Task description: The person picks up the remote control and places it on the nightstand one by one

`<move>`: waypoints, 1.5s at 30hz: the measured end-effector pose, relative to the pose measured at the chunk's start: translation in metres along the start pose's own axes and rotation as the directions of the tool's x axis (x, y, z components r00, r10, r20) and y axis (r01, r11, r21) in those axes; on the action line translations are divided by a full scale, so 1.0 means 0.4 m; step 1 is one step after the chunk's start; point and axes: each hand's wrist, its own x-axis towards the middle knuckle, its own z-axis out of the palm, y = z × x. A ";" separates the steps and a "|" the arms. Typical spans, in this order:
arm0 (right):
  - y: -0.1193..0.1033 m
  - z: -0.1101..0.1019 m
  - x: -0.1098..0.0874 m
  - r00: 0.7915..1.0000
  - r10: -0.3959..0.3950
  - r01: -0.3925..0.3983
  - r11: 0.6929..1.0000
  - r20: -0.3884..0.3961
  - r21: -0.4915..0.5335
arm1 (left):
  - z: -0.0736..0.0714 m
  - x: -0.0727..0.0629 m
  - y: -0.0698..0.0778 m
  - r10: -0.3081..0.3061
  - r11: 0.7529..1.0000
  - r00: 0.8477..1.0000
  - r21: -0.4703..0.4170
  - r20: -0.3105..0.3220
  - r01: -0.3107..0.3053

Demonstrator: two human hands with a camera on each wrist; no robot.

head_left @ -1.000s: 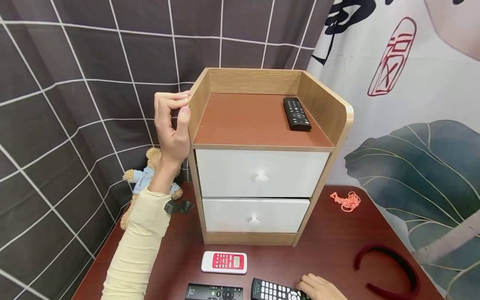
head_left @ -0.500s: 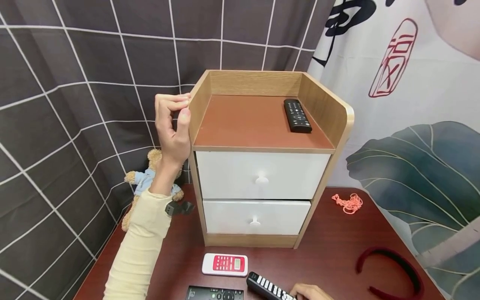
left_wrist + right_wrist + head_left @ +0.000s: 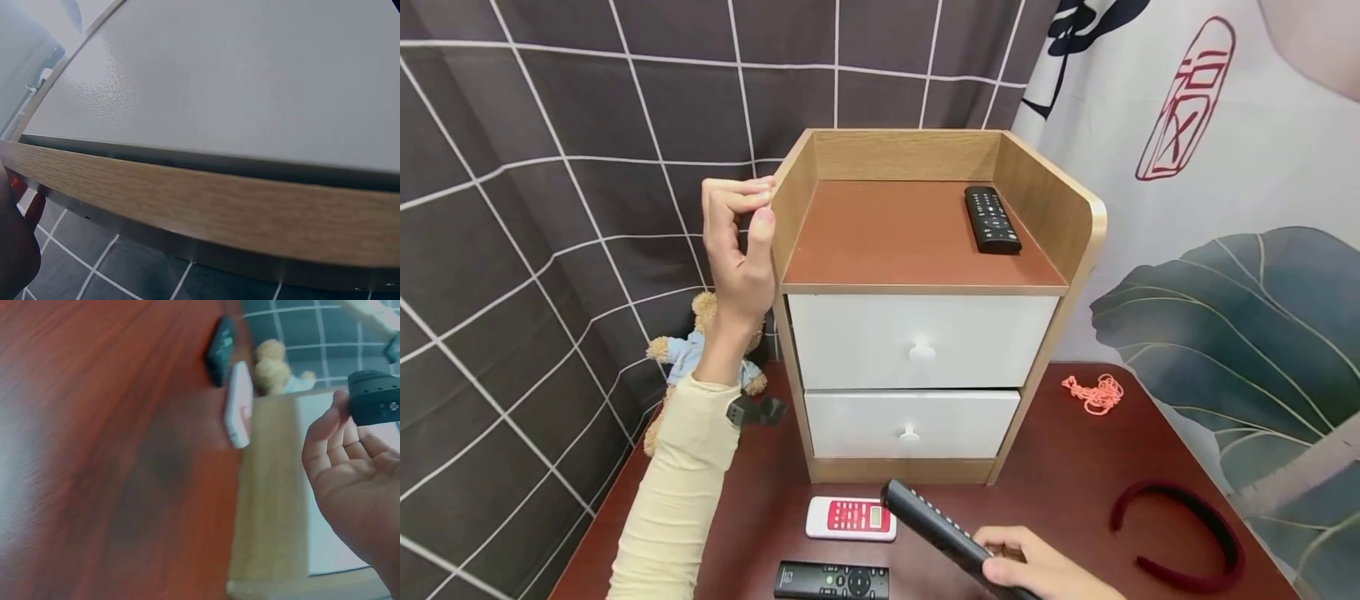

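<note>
My left hand (image 3: 737, 242) is at the upper left side panel of a small wooden cabinet (image 3: 901, 471), fingers bent at the panel's edge and thumb by its outer face. The left wrist view shows part of that hand (image 3: 17, 250) beside a wood-grain edge. My right hand (image 3: 1037, 562) holds a long black remote control (image 3: 940, 529) by its near end, tilted with its far end up, in front of the cabinet. In the right wrist view, thumb and fingers hold the remote's dark end. Another black remote control (image 3: 992, 221) lies on the cabinet's brown top shelf.
A white remote with a red face (image 3: 850, 518) and a black remote (image 3: 831, 580) lie on the dark red table. At right are coral string (image 3: 1097, 395) and a dark red headband (image 3: 1217, 533). A teddy bear (image 3: 681, 354) sits behind my left arm. Both white drawers (image 3: 850, 342) are closed.
My right hand has picked the black remote up from the table and turned it on edge, its far end rising. My left hand stays at the cabinet's side.
</note>
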 end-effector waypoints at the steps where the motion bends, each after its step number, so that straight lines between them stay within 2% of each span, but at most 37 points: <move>1: -0.019 -0.002 0.003 1.000 0.020 -0.021 0.999 0.011 0.033 | -0.001 0.003 0.001 0.000 1.000 1.000 -0.004 -0.002 0.000; 4: -0.071 -0.008 0.012 0.999 0.002 -0.009 0.992 0.054 0.125 | -0.002 0.011 0.005 -0.001 1.000 1.000 -0.016 -0.002 0.001; 9: -0.141 -0.012 0.023 0.993 -0.086 0.070 0.981 0.084 0.181 | 0.000 0.015 0.006 -0.001 1.000 1.000 -0.021 0.003 0.001; 15: -0.186 -0.016 0.039 0.985 -0.160 0.142 0.968 0.070 0.208 | 0.005 0.016 -0.008 0.030 0.999 0.999 -0.025 0.018 -0.029; 21: -0.226 -0.014 0.055 0.980 -0.194 0.180 0.960 0.046 0.217 | 0.006 0.019 -0.006 0.033 0.999 0.999 -0.025 0.024 -0.032; 26: -0.260 0.007 0.083 0.961 -0.276 0.274 0.942 -0.016 0.193 | -0.003 0.015 -0.004 0.036 0.999 0.999 -0.016 0.010 -0.035; 31: -0.314 0.011 0.100 0.920 -0.385 0.392 0.911 -0.073 0.131 | -0.004 0.016 -0.003 0.038 0.999 0.999 -0.023 0.013 -0.037; 34: -0.371 0.003 0.103 0.903 -0.413 0.419 0.908 -0.121 0.027 | -0.001 0.016 -0.003 0.038 0.999 0.999 -0.023 0.020 -0.037; 40: -0.518 -0.033 0.113 0.872 -0.429 0.381 0.897 -0.234 -0.225 | -0.001 0.011 -0.002 0.023 0.999 1.000 -0.022 0.005 -0.023; 44: -0.595 -0.052 0.125 0.847 -0.429 0.331 0.888 -0.314 -0.321 | -0.004 0.000 -0.004 0.013 1.000 1.000 -0.023 0.008 -0.013; 45: -0.611 -0.054 0.127 0.834 -0.428 0.310 0.886 -0.348 -0.346 | -0.005 -0.004 -0.004 0.014 1.000 1.000 -0.024 0.014 -0.013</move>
